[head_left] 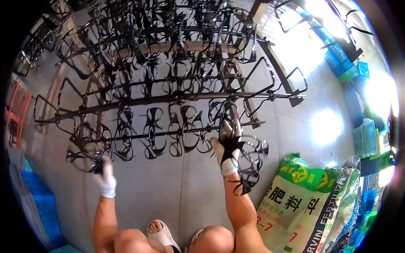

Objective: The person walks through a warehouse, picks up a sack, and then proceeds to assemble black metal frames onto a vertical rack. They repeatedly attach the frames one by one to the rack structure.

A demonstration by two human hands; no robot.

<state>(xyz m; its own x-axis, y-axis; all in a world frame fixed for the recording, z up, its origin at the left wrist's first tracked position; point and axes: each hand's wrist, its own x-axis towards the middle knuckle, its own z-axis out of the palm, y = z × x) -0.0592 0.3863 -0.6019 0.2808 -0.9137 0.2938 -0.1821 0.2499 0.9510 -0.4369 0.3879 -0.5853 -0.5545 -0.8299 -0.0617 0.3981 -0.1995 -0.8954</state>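
Note:
My right hand (230,149), in a white glove with black on it, is raised at the lower bar of a black rack (168,99). Several glossy black looped pieces (249,170), somewhat like spectacle frames, are bunched in its grip and hang down beside the wrist. At the bar's left end my left hand (105,175), gloved alike, has its fingers closed at another black looped piece (82,160); blur partly hides the fingertips. More such looped pieces (155,133) hang in rows along the bars between my hands.
Further racks full of black pieces (181,25) stand behind. A green and white woven sack (295,202) lies at my right, beyond it stacked blue and green crates (365,137). A blue basket (40,206) stands at left, near an orange metal frame (17,114). My knees and sandals are below.

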